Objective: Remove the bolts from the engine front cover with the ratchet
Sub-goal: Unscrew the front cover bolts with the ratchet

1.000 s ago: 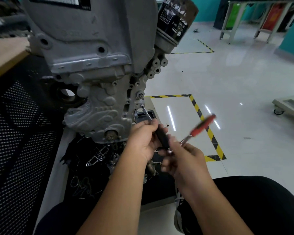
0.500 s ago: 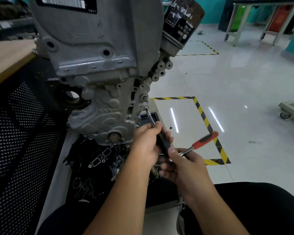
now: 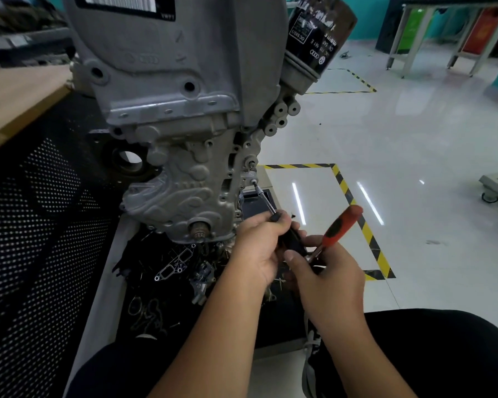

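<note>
The grey cast engine front cover [image 3: 181,185] hangs in front of me. A thin metal extension bar [image 3: 263,199] runs from a bolt [image 3: 253,182] on the cover's right edge down to my hands. My left hand [image 3: 259,248] is closed round the black lower part of that bar. My right hand [image 3: 325,271] grips the ratchet head, and its red and black handle [image 3: 341,225] sticks up to the right. Another bolt [image 3: 252,165] sits just above on the same edge.
A black oil filter [image 3: 319,33] juts out at the upper right of the engine. Below the engine, a dark tray [image 3: 167,280] holds gaskets and loose parts. A wooden bench edge [image 3: 18,99] and perforated black panel are left. Yellow-black floor tape [image 3: 357,208] marks the floor right.
The ratchet handle swung down toward the floor tape and has come back up to the right. Both hands keep their hold; the bar stays on the bolt.
</note>
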Available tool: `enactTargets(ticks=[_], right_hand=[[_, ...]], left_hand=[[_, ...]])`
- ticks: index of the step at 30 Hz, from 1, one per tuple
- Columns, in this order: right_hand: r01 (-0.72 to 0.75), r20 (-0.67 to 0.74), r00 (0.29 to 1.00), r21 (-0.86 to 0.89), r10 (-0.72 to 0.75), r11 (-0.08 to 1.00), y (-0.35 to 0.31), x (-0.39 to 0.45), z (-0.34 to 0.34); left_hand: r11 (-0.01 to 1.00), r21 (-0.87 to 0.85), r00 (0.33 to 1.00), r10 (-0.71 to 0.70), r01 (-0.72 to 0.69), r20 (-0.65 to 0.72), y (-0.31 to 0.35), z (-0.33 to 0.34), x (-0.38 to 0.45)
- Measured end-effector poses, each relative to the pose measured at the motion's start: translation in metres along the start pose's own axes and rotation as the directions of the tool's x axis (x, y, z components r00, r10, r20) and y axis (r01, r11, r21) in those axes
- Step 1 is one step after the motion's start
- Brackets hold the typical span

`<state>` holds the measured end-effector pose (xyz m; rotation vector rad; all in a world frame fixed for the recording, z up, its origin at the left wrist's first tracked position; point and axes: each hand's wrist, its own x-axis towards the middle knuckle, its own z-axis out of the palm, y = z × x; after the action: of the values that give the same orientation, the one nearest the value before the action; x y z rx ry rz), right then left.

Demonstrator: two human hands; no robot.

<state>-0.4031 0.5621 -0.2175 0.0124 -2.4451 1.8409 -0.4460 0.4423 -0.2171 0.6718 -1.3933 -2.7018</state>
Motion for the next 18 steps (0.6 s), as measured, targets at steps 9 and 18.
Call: enactTargets(ticks=[9, 18], right_hand=[[-0.557, 0.353, 0.821, 0.668, 0.448, 0.493, -0.012, -0.003, -0.001], [-0.096, 0.031, 0.995, 0.217, 0.091, 0.971, -0.005, -0.013, 0.003]], left_hand=[[0.999, -0.03, 0.995, 0.016, -0.02, -0.103, 0.005, 0.003, 0.002], [0.996, -0.092, 0.997, 0.01, -0.017, -0.073, 0.009, 0.004, -0.002]])
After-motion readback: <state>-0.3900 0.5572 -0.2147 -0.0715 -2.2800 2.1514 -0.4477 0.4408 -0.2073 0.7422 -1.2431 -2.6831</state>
